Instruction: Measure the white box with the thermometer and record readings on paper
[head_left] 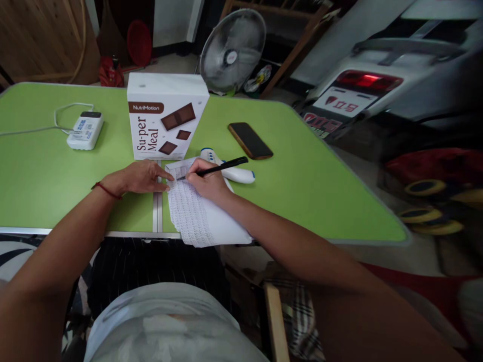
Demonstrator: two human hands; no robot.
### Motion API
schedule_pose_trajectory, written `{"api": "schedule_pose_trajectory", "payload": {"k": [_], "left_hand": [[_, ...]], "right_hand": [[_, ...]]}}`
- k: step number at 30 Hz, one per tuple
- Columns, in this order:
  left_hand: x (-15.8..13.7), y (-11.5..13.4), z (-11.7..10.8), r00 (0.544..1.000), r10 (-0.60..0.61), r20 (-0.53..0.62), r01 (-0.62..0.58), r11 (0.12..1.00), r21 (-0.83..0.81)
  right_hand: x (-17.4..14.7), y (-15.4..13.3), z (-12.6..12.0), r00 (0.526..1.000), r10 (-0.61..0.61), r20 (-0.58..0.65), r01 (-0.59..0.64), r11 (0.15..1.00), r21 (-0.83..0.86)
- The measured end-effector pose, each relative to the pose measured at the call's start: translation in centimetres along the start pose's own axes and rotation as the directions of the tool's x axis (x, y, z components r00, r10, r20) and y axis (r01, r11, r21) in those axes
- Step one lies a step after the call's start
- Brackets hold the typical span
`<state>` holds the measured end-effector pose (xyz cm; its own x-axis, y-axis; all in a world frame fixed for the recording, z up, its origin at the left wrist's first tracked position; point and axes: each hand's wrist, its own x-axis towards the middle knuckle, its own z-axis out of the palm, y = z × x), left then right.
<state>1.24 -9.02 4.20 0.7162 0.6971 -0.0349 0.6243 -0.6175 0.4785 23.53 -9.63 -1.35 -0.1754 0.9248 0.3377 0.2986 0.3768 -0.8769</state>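
Note:
A black pen (228,165) is gripped in my right hand (207,182), its tip down on a sheet of paper (196,216) covered with rows of handwriting. The sheet's lower end hangs slightly past the table's near edge. My left hand (145,177) rests at the paper's upper left side, fingers apart, the index fingertip touching the sheet close to the pen tip. Just behind my right hand lies a white and blue handheld device (239,174), partly hidden by the hand. Beyond the paper stands a white NutriMotion box (166,118).
The green table (309,201) carries a phone (250,141) at the right and a white power adapter (86,130) with a cable at the left. Behind it are a round fan (233,50) and a red basin (139,42). A white scooter (370,85) stands at the right.

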Motion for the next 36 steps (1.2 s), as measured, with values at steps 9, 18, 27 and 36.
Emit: {"api": "schedule_pose_trajectory", "payload": {"k": [9, 18, 27, 36], "left_hand": [[0.06, 0.11, -0.09, 1.000, -0.005, 0.019, 0.005, 1.000, -0.005], [-0.05, 0.30, -0.10, 0.999, -0.039, 0.035, 0.040, 0.999, -0.029], [0.02, 0.35, -0.25, 0.998, -0.048, 0.040, 0.050, 0.998, -0.038], [0.00, 0.09, -0.18, 0.999, -0.022, 0.024, 0.023, 0.998, -0.053]], "right_hand": [[0.01, 0.02, -0.08, 1.000, -0.008, -0.018, 0.008, 1.000, 0.007], [-0.02, -0.06, -0.24, 1.000, 0.000, -0.026, 0.000, 1.000, 0.024], [-0.01, -0.38, -0.17, 0.999, 0.015, -0.042, -0.014, 1.000, 0.009], [-0.06, -0.23, -0.15, 1.000, 0.009, -0.026, -0.009, 1.000, 0.021]]}}
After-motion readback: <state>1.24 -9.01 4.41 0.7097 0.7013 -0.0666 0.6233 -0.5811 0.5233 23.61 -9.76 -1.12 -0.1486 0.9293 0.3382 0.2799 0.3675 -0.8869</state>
